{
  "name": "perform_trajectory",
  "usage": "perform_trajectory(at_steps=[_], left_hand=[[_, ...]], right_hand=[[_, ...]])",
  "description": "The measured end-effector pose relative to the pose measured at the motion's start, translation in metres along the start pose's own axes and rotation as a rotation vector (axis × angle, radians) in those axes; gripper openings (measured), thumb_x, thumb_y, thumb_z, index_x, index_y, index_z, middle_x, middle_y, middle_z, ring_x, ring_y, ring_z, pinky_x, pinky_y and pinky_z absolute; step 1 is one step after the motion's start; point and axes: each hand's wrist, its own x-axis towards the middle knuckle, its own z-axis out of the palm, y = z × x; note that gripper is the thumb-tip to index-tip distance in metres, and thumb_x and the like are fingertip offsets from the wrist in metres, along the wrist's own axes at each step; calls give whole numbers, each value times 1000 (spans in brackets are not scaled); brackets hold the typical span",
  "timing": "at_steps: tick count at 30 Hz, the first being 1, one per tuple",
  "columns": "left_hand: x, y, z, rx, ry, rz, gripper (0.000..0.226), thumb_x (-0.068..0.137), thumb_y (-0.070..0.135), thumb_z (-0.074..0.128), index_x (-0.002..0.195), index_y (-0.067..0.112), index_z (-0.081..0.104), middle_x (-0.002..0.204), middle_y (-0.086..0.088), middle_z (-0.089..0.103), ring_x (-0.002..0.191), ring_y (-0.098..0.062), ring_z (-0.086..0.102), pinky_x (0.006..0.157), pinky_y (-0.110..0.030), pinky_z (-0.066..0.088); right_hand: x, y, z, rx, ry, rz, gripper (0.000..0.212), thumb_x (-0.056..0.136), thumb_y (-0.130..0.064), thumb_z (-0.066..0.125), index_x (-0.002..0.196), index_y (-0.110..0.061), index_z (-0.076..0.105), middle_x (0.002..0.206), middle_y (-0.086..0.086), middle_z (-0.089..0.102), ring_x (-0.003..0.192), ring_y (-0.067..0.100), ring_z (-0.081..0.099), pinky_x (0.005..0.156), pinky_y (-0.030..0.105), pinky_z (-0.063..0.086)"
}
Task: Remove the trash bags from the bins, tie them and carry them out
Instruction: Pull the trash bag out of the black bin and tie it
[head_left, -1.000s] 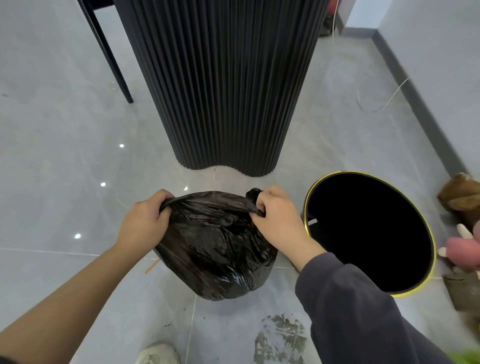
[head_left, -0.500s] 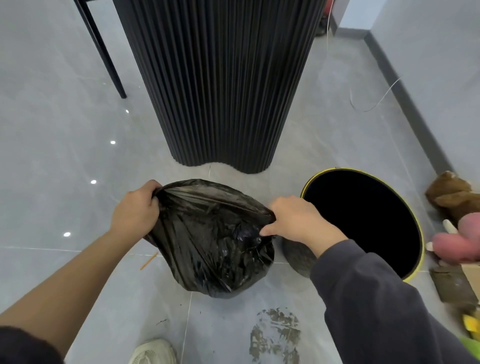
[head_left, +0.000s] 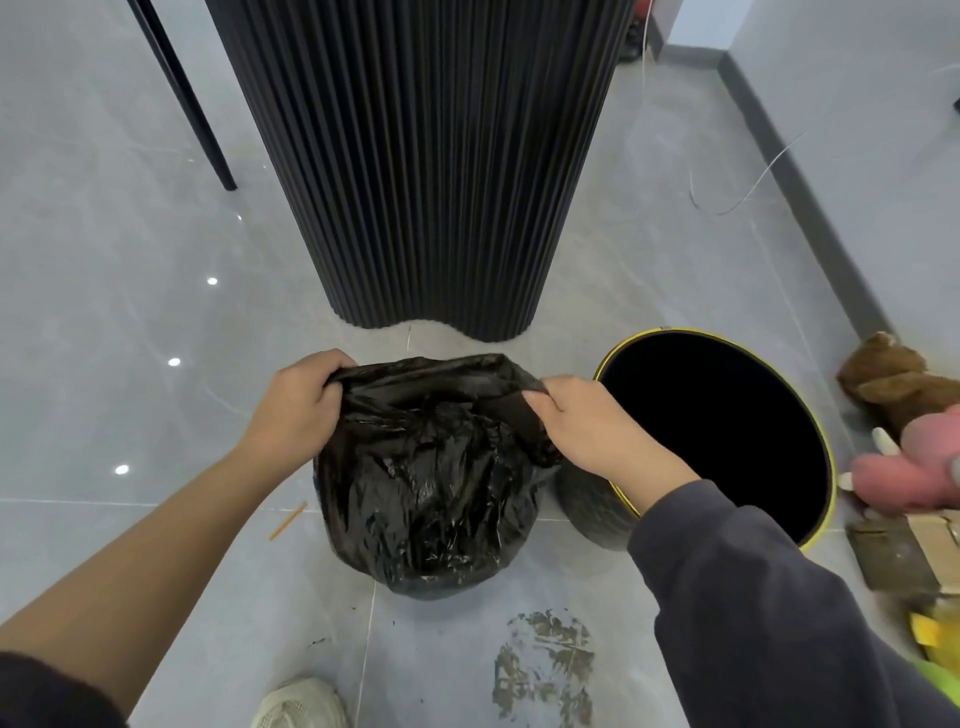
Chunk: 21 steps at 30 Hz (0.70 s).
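Head view: our left hand (head_left: 296, 410) grips the bag's (head_left: 426, 483) rim at its left corner, fingers curled over the plastic. Between our hands the bag sits on the floor (head_left: 130, 260), mouth stretched flat. Our right hand (head_left: 587, 431) pinches the right corner, just beside the bin (head_left: 821, 452).
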Motion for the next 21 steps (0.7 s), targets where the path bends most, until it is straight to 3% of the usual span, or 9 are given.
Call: perform_trajectory(at_steps=[3, 5, 7, 9, 12, 14, 16, 18, 21], left_hand=[[-3, 8, 7, 161, -91, 76, 22, 84, 39, 40, 93, 28, 57, 85, 2, 64, 83, -25, 61, 70, -35, 48], [-7, 17, 10, 286, -228, 176, 51, 73, 70, 47, 110, 34, 49, 94, 12, 60, 83, -18, 61, 70, -32, 48], [-9, 25, 19, 470, -412, 271, 86, 61, 80, 55, 132, 35, 34, 110, 15, 54, 91, -15, 62, 75, -30, 48], [-8, 20, 34, 711, -483, 388, 81, 71, 67, 61, 137, 30, 31, 124, 11, 55, 95, -18, 64, 73, -31, 50], [-3, 5, 38, 728, -309, 437, 23, 87, 23, 53, 110, 20, 56, 101, 0, 65, 83, -27, 64, 66, -38, 52], [1, -2, 29, 642, -210, 347, 18, 89, 15, 48, 103, 17, 59, 93, -3, 66, 80, -31, 64, 63, -36, 49], [5, -4, 21, 583, -189, 244, 19, 92, 14, 42, 104, 17, 56, 94, -4, 65, 82, -32, 61, 63, -34, 43], [6, -6, 20, 514, -211, 160, 20, 92, 12, 37, 101, 20, 53, 95, -4, 62, 83, -31, 58, 67, -36, 44], [4, -6, 19, 418, -231, 107, 27, 88, 6, 35, 85, 29, 49, 90, -2, 60, 81, -30, 57, 71, -41, 48]], right_hand=[[-2, 2, 6, 226, 54, 95, 29, 102, -33, 38, 85, -14, 53, 79, 7, 60, 74, 27, 61, 67, 40, 54], [-1, 3, 8, 399, 95, 175, 25, 100, -31, 43, 83, -16, 54, 73, 3, 58, 66, 19, 58, 55, 32, 52], [-1, 0, 6, 569, 62, 235, 21, 99, -30, 48, 82, -20, 56, 71, -2, 57, 61, 11, 54, 46, 19, 42], [-1, -1, 6, 623, 22, 241, 15, 95, -31, 55, 94, -17, 60, 80, -1, 62, 66, 9, 57, 48, 19, 42], [-4, 4, 3, 416, 50, 196, 39, 86, -29, 68, 119, -26, 48, 84, 1, 61, 67, 12, 58, 54, 27, 48], [-8, 8, -1, 281, 67, 68, 62, 89, -18, 63, 137, -39, 30, 80, 7, 59, 59, 18, 56, 59, 37, 52], [-15, 6, -2, 122, 54, -107, 68, 95, -12, 50, 143, -50, 19, 86, 8, 57, 65, 21, 57, 65, 40, 51], [-18, 5, 3, -56, 16, -209, 59, 98, -10, 39, 139, -51, 32, 95, -1, 47, 74, 20, 52, 67, 37, 48], [-16, 7, 16, -253, -34, -189, 54, 95, -4, 39, 127, -44, 55, 97, -3, 37, 75, 18, 45, 65, 35, 44]])
